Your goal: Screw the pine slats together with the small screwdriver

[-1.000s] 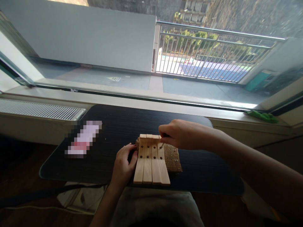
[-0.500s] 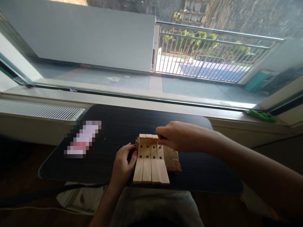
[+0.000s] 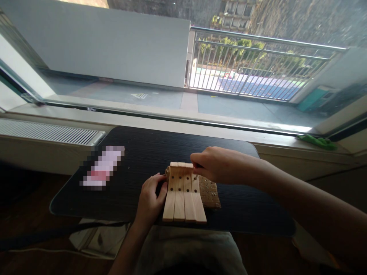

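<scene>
Several light wooden slats with rows of small holes lie side by side near the front edge of a black table. They rest on a brown perforated board that sticks out at their right. My left hand presses against the left edge of the slats, fingers curled round it. My right hand hovers over the far right corner of the slats, fingers pinched on a small thin thing that points down at a hole.
A blurred pink and white object lies at the table's left. Behind the table run a radiator grille and a window sill with a green cloth at the right. My lap is just under the front edge.
My right hand has shifted very slightly over the slats' far right corner. The left hand and the slats stay put.
</scene>
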`<state>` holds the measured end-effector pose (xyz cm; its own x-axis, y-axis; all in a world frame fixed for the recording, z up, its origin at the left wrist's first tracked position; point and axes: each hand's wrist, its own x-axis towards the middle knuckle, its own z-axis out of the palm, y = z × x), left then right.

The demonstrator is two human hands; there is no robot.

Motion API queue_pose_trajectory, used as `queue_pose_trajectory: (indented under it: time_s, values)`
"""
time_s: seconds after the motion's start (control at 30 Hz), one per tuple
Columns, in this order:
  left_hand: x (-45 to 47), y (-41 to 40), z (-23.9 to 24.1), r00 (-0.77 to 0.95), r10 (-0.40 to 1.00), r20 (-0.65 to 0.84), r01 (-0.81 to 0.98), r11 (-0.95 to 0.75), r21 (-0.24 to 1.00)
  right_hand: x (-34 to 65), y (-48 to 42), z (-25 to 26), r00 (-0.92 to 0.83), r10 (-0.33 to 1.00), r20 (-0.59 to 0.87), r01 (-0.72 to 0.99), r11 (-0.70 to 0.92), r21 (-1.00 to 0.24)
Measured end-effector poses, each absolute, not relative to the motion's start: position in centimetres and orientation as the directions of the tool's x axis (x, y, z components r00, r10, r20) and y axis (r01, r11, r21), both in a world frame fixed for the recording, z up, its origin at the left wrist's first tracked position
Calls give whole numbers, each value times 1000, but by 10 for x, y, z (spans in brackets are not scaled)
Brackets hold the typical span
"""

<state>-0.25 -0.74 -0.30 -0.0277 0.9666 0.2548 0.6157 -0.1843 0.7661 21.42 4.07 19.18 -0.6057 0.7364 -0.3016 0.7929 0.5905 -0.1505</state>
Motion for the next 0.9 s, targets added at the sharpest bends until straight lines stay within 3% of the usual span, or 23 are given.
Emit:
queue_pose_trajectory:
  time_s: [0.9]
  values:
    - [-2, -8, -2, -25, 968, 248, 624, -179, 761, 221, 37, 192, -658, 715, -236, 753, 631, -187]
